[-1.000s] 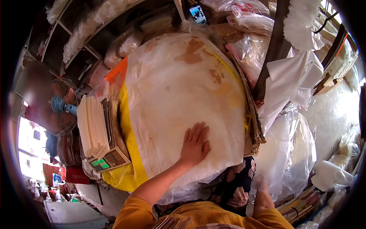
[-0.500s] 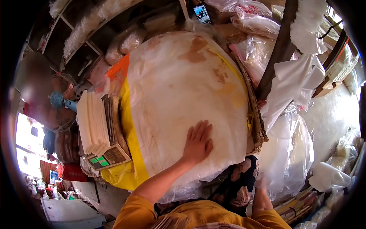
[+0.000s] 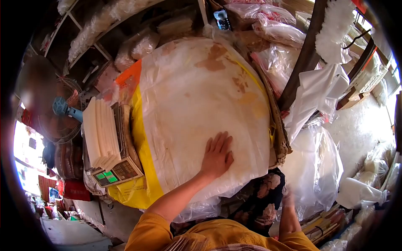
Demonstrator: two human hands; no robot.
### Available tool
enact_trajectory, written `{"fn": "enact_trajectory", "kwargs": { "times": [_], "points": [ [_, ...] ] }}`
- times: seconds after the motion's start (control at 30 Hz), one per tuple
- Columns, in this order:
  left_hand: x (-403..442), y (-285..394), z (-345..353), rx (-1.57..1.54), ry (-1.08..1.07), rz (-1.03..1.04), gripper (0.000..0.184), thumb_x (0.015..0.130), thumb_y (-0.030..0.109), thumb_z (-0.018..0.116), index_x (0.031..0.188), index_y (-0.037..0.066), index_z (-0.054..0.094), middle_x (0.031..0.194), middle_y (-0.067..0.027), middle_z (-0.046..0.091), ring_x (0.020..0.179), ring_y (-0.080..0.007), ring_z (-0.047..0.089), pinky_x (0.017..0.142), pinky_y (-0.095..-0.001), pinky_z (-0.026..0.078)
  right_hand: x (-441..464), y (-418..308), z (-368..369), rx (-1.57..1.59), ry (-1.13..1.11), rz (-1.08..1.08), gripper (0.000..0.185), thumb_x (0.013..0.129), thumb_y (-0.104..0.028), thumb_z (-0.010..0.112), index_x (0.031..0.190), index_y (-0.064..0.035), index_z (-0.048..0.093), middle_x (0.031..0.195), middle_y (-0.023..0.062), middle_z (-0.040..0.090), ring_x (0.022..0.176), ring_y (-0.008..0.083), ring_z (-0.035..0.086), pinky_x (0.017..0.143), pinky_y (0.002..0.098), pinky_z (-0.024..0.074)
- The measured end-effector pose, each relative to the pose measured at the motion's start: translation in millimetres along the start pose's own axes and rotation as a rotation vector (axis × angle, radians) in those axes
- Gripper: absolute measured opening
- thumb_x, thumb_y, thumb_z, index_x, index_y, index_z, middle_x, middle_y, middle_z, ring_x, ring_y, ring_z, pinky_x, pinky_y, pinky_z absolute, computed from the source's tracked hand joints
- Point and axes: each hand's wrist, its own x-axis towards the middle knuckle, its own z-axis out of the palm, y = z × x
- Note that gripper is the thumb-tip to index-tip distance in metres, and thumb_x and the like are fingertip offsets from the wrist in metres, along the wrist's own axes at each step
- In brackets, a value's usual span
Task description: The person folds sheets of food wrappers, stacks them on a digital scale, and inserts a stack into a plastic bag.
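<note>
My left hand (image 3: 217,154) lies flat, its fingers slightly spread, on a white plastic sheet (image 3: 188,113) with brown stains that covers the work surface. Nothing is in that hand. Down at my right side, my right hand (image 3: 288,195) is beside a large clear plastic bag (image 3: 318,167) with whitish contents. Its fingers are blurred against the bag, so I cannot tell whether they grip it. A digital scale (image 3: 121,169) with a green display stands left of the sheet, a stack of white sheets (image 3: 100,134) on top of it.
A fan (image 3: 60,106) with a blue hub stands at far left. Worn cardboard (image 3: 281,142) edges the surface on the right, near a dark post (image 3: 305,62). A phone (image 3: 222,20) is propped at the back. Wrapped bundles (image 3: 278,31) are piled behind.
The view has shifted slightly. My left hand keeps its place on the sheet. My right hand has shifted only a little beside the plastic bag.
</note>
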Motion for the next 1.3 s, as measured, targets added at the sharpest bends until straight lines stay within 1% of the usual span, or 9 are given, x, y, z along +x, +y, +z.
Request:
{"fn": "enact_trajectory", "kwargs": {
  "times": [0.5,0.6,0.63,0.67,0.77,0.83,0.87,0.97,1.3],
  "points": [
    [-1,1,-1,-0.015,0.005,-0.009,0.051,0.085,0.018,0.052,0.133,0.003,0.043,0.143,-0.0148,0.036,0.134,-0.0313,0.031,0.11,-0.0484,0.022,-30,-16,48,0.075,0.009,0.054,0.025,0.092,-0.023,0.051,0.11,-0.0086,0.062,0.098,-0.0002,0.063,0.075,0.0081,0.056,0.063,0.0198,0.0486],
    [0,1,0,-0.015,0.008,-0.011,0.051,0.085,0.018,0.052,0.133,0.003,0.043,0.143,-0.0147,0.036,0.134,-0.0313,0.031,0.11,-0.0483,0.022,-37,-16,63,0.023,0.082,-0.004,0.031,0.093,-0.026,0.051,0.118,-0.009,0.059,0.106,0.0001,0.064,0.063,0.0048,0.053,0.054,0.0157,0.0464],
    [0,0,0,-0.017,0.011,-0.015,0.051,0.085,0.019,0.052,0.133,0.003,0.043,0.143,-0.0147,0.036,0.134,-0.0313,0.031,0.11,-0.0482,0.022,-20,-15,44,-0.019,0.06,-0.026,0.032,0.093,-0.026,0.051,0.119,-0.0094,0.059,0.102,-0.0004,0.064,0.059,0.0042,0.051,0.051,0.0155,0.0445],
    [0,0,-1,-0.02,0.013,-0.014,0.051,0.085,0.019,0.052,0.133,0.003,0.043,0.143,-0.0146,0.036,0.134,-0.0313,0.031,0.11,-0.0482,0.022,17,-11,-3,-0.061,0.04,-0.048,0.032,0.093,-0.027,0.05,0.119,-0.0098,0.058,0.099,-0.0008,0.064,0.055,0.0035,0.049,0.047,0.0153,0.0425],
    [-1,1,-1,-0.024,0.009,-0.01,0.051,0.085,0.019,0.052,0.133,0.003,0.042,0.143,-0.0145,0.035,0.134,-0.0313,0.031,0.11,-0.0483,0.022,5,-8,-3,-0.101,0.148,-0.075,0.033,0.093,-0.028,0.051,0.121,-0.0107,0.057,0.089,-0.0025,0.063,0.046,0.0018,0.043,0.039,0.0151,0.0358],
    [0,1,-1,-0.018,0.002,-0.009,0.051,0.085,0.019,0.052,0.133,0.003,0.042,0.143,-0.0145,0.035,0.134,-0.0312,0.03,0.11,-0.0484,0.022,6,-7,-8,-0.106,0.137,-0.116,0.035,0.093,-0.03,0.051,0.122,-0.0107,0.057,0.083,-0.0036,0.062,0.043,0.0019,0.042,0.037,0.0157,0.0338],
    [0,0,0,-0.017,-0.001,-0.004,0.052,0.085,0.02,0.051,0.133,0.003,0.042,0.143,-0.0147,0.035,0.135,-0.031,0.03,0.11,-0.0491,0.022,32,0,-39,-0.11,0.06,-0.15,0.037,0.093,-0.032,0.052,0.122,-0.0105,0.057,0.08,-0.0041,0.06,0.044,0.0026,0.043,0.038,0.0163,0.0341],
    [-1,-2,1,-0.012,-0.008,-0.004,0.052,0.086,0.022,0.051,0.133,0.002,0.041,0.143,-0.0151,0.034,0.135,-0.0305,0.029,0.109,-0.0506,0.023,33,4,-33,-0.081,-0.071,-0.117,0.04,0.092,-0.035,0.053,0.122,-0.0091,0.057,0.08,-0.0031,0.061,0.051,0.0062,0.049,0.044,0.0198,0.0394],
    [0,-1,-1,-0.011,0.001,-0.003,0.051,0.086,0.022,0.051,0.132,0.002,0.043,0.142,-0.0146,0.035,0.134,-0.0294,0.03,0.109,-0.0499,0.024,15,3,-4,-0.048,-0.057,-0.014,0.041,0.091,-0.037,0.054,0.12,-0.0078,0.057,0.086,-0.0011,0.062,0.061,0.0104,0.053,0.054,0.0243,0.0432]
  ]
}}
